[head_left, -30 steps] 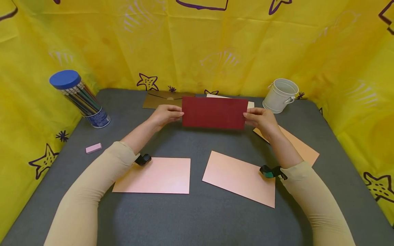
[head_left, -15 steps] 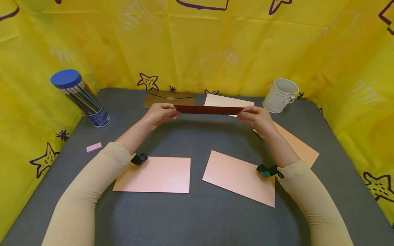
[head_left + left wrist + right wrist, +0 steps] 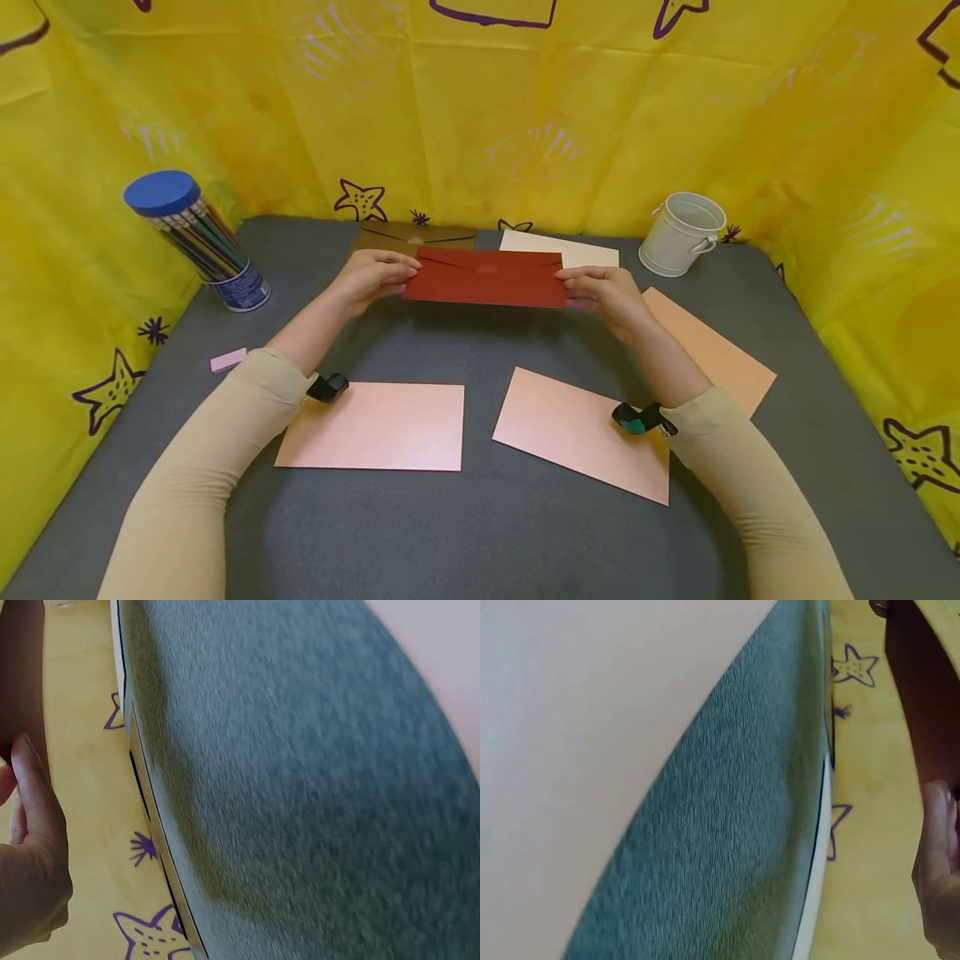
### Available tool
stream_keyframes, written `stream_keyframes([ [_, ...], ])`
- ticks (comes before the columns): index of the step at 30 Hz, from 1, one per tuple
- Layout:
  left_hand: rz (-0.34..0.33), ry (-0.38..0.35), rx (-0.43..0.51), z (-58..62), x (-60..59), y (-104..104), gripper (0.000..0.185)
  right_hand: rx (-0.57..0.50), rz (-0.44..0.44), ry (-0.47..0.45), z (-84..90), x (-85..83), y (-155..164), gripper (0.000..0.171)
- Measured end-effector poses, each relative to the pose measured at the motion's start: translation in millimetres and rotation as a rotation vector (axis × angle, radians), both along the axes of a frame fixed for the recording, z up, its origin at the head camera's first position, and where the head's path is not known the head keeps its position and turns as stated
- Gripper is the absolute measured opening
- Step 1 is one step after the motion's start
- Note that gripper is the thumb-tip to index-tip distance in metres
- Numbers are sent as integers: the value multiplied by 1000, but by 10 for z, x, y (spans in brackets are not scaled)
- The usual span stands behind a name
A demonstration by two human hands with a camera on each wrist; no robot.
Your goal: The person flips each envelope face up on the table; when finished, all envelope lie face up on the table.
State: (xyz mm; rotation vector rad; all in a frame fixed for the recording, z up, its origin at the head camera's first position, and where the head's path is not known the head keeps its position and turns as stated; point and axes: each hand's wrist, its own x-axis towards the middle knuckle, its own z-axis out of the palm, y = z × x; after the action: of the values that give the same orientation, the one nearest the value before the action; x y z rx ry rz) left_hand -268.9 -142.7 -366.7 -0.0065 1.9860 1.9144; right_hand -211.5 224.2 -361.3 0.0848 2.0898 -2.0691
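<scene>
A red envelope [image 3: 480,287] is held up above the grey table, its flap side with a round seal facing the head camera. My left hand [image 3: 372,279] pinches its left end between thumb and fingers. At the opposite end, my right hand [image 3: 603,293] pinches the envelope the same way. In the left wrist view the left hand [image 3: 34,847] grips the envelope's dark underside [image 3: 22,682] at the frame's edge. The right wrist view shows the right hand [image 3: 939,870] on the other end. Behind the red envelope lie a brown envelope [image 3: 386,237] and a cream envelope [image 3: 558,246].
Two pale pink envelopes [image 3: 397,425] [image 3: 585,429] lie in front, under the forearms. A peach one [image 3: 705,346] lies right, partly behind the right arm. A tub of pencils [image 3: 202,237] and a pink eraser [image 3: 227,360] stand left; a white bucket [image 3: 681,233] stands back right.
Both hands have turned the red envelope over: its plain dark side faced me, then its thin edge, and now the brighter flap side. The hands have shifted slightly left.
</scene>
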Motion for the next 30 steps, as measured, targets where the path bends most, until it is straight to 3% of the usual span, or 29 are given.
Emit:
stream_keyframes([
  [3, -8, 15, -36, -19, -10, -53, 10, 3, 19, -9, -15, 7, -59, 34],
  [9, -74, 25, -157, 0, -29, -203, 51, -8, 10, -37, -30, 1, -219, 52],
  [13, -137, 18, -235, 39, -47, -352, 63, 16, 18, -52, -26, -8, -374, 56],
  [19, -187, -37, -322, 77, -60, -574, 67, 66, 69, -81, -39, -21, -638, 57],
  [30, -182, -68, -499, 65, -55, -864, 54, 71, 154, -134, -109, -28, -1027, 55],
])
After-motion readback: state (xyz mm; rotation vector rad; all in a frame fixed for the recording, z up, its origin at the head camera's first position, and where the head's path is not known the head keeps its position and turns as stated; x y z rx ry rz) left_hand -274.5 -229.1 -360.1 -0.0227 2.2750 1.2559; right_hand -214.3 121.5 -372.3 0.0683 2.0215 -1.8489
